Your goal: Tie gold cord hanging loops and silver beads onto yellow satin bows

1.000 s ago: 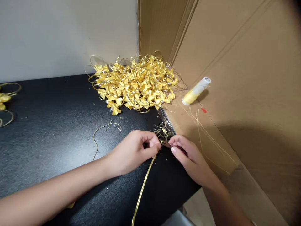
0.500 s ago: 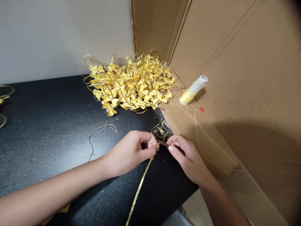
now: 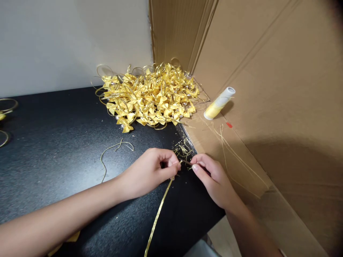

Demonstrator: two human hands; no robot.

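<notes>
Gold cord (image 3: 159, 211) over tabletop (image 3: 53, 142) beside cardboard (image 3: 273, 92)

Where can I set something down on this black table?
Bare table: a wide patch between the left-edge gold loops and yellow bow pile, and a smaller one between the left forearm and held gold cord. Crowded: the pile, and the clippings by the right hand.

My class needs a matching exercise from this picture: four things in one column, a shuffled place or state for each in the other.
Things
1. Left hand
2. Yellow bows
3. Tube
4. Right hand

Places and states
A. On the cardboard
B. Gripping a thin dark tool
C. Heaped on the black table
D. Pinching gold cord

Pairs: 1-D, 2-C, 3-A, 4-B
</notes>
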